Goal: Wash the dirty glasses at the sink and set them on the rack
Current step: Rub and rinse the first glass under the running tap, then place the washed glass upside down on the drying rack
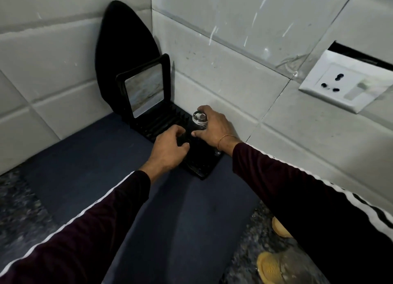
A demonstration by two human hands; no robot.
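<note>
One clear glass (pixel 200 122), ribbed black rack (pixel 161 122).

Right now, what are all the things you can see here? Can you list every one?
glass: one, clear, upside down on the rack, held by the right hand
rack: one, black, in the corner on the mat
mirror: one, black frame, standing at the rack's far end
board: one, black, oval, leaning in the wall corner
mat: one, dark blue, on the counter
counter: one, speckled grey, under the mat
wall socket: one, white, on the tiled wall at right
scrub pads: two, yellow, at lower right
bangle: one, gold, on the right wrist
hands: two; left hand on the rack, right hand gripping the glass
</note>
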